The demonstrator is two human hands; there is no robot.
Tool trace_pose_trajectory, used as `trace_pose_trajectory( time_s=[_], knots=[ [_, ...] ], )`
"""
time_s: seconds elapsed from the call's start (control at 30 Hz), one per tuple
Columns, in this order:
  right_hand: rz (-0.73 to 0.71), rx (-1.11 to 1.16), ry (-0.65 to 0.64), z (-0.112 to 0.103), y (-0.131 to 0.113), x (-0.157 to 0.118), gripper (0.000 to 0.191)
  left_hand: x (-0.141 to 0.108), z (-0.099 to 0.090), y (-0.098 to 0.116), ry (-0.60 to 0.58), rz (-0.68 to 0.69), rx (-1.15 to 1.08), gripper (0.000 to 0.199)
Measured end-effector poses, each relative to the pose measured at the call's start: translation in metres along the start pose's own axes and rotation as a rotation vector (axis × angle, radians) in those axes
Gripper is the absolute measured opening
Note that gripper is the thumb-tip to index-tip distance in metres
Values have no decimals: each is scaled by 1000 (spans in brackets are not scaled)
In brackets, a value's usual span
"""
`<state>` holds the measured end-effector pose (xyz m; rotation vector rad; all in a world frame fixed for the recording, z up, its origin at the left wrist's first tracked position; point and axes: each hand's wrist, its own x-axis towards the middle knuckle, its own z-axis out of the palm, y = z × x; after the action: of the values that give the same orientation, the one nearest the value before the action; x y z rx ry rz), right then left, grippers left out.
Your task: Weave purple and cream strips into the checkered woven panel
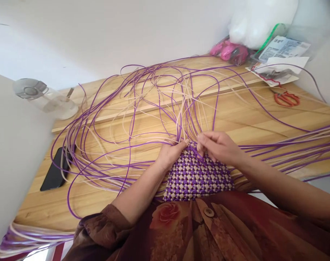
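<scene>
A woven panel in purple and cream checks lies on the table against my body. Long loose weaving strands in the same two colours fan out from its far edge and both sides. My left hand grips the panel's far left edge, its thumb pressed on the weave where strands come out. At the far right edge, my right hand is closed in a pinch around a purple strand, close to a small purple loop on the panel's surface. Its fingertips partly hide that strand.
A black phone lies at left under strands, behind it a clear bottle with a grey top. Orange-handled scissors, papers, pink bundles and a white bag sit at the back right. Strands hang over the table's left edge.
</scene>
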<state>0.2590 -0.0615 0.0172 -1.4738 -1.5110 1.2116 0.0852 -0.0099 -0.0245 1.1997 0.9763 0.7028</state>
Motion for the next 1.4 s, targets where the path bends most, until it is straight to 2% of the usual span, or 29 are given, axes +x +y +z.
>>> trace_pose_trajectory(
  time_s=[0.1, 0.2, 0.23, 0.27, 0.33, 0.47, 0.53, 0.57, 0.67, 0.73, 0.8, 0.9, 0.97, 1.03, 1.13, 1.2, 1.27, 1.33, 1.37, 1.4],
  knots=[
    [180, -41, -54, -10, -7, 27, 33, -1, 0, 0, 5, 21, -5, 29],
    [157, -101, -187, -7, -7, 47, 29, -1, 1, 0, -15, 46, -49, 28],
    [117, -106, -190, -5, -5, 54, 28, -1, 2, 1, -25, 52, -61, 27],
    [66, -124, -148, -5, -3, 62, 28, -2, 2, 1, -31, 51, -65, 27],
    [-27, -192, 39, -11, 3, 85, 25, -2, 1, 1, -25, 28, -52, 27],
    [-54, -311, 563, -46, 13, 145, 20, -3, 0, 3, -9, -5, -16, 30],
    [-15, -362, 667, -60, 13, 165, 22, -3, 1, 5, -22, 4, -5, 31],
    [18, -371, 660, -64, 13, 169, 23, -3, 1, 5, -27, 5, -7, 31],
    [128, -332, 501, -64, 8, 156, 34, -3, 2, 7, -33, -14, -57, 37],
    [99, -345, 353, -60, 3, 130, 44, -3, 3, 8, -18, -34, -108, 41],
    [-85, -408, 141, -54, 0, 102, 40, -3, 3, 9, 6, -39, -143, 44],
    [-482, -596, -167, -44, 0, 72, 26, -2, 2, 8, -10, -15, -131, 42],
    [-625, -745, -240, -38, 2, 64, 27, -2, 1, 7, -55, 9, -76, 36],
    [-677, -889, -215, -37, 2, 63, 25, -1, -1, 5, -77, 17, -22, 33],
    [-706, -1110, -119, -44, -8, 58, 20, -1, -2, 5, -53, 3, 32, 30],
    [-690, -1167, -141, -53, -23, 50, 17, -2, -3, 7, -35, 1, 79, 29],
    [-591, -1047, -330, -60, -41, 41, 17, -3, -4, 10, -35, 15, 127, 28],
    [-436, -802, -520, -63, -54, 37, 20, -4, -5, 13, -45, 41, 173, 27],
    [-379, -686, -538, -63, -56, 39, 21, -5, -5, 14, -49, 54, 191, 26],
    [-343, -598, -492, -62, -55, 42, 23, -5, -5, 14, -47, 62, 201, 25]
  ],
)
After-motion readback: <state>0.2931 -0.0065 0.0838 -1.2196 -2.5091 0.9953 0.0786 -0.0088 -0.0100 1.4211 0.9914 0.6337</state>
